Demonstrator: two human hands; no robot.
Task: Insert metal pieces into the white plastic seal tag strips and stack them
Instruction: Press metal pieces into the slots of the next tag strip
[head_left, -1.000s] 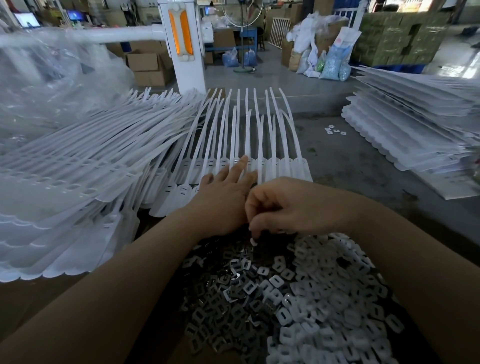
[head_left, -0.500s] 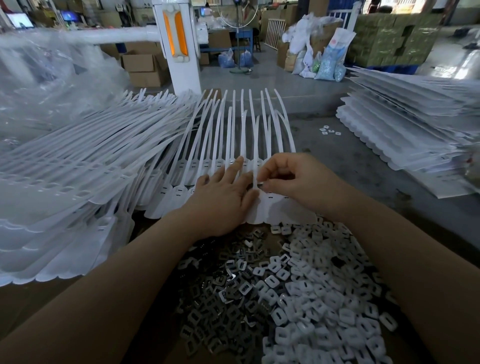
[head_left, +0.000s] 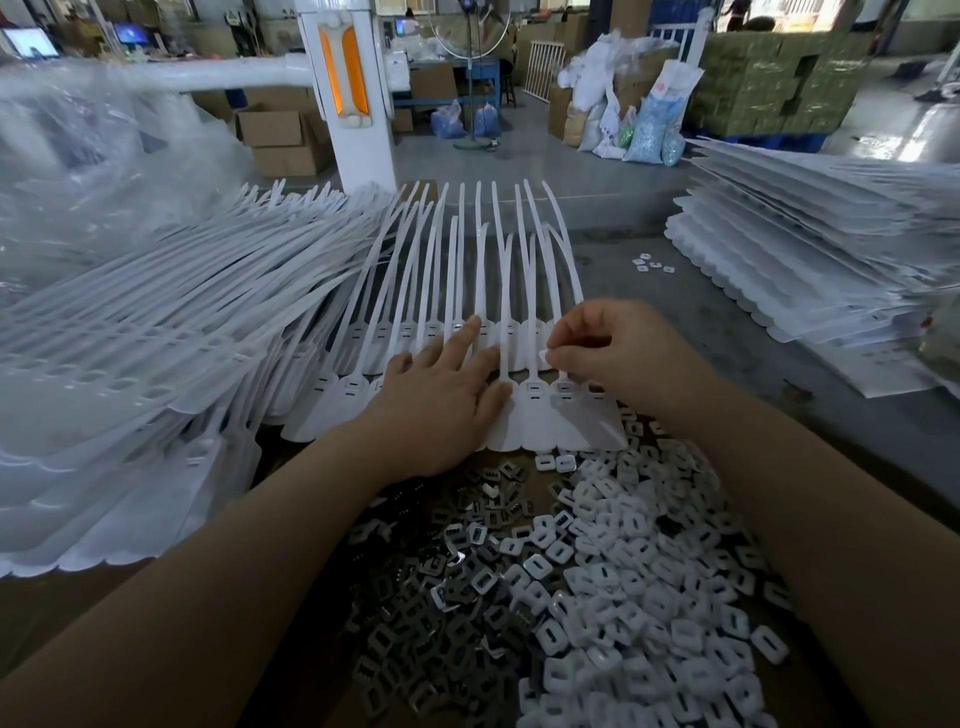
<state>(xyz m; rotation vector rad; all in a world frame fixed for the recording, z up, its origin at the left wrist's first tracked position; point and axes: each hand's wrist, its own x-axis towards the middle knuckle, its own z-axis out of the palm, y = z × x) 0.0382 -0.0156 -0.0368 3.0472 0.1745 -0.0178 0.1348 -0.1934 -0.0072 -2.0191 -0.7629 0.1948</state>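
Note:
A joined row of white plastic seal tag strips (head_left: 566, 426) lies flat in front of me, tails pointing away. My left hand (head_left: 441, 400) rests flat on its left part with fingers spread. My right hand (head_left: 613, 353) hovers over the right end of the row and pinches a small white piece (head_left: 543, 356) between thumb and fingertips. Close to me sits a heap of dark metal pieces (head_left: 441, 597) beside a heap of white plastic caps (head_left: 649, 597).
A large fanned stack of white seal strips (head_left: 156, 364) fills the left. Another stack (head_left: 831, 249) lies at the right on the grey table (head_left: 727, 364). A few loose caps (head_left: 652, 265) lie beyond. Crumpled clear plastic (head_left: 78, 171) and a white post (head_left: 348, 93) stand behind.
My right hand has risen from the pile of pieces to the right end of the strip row, carrying a small piece. My left hand has stayed pressed on the strips.

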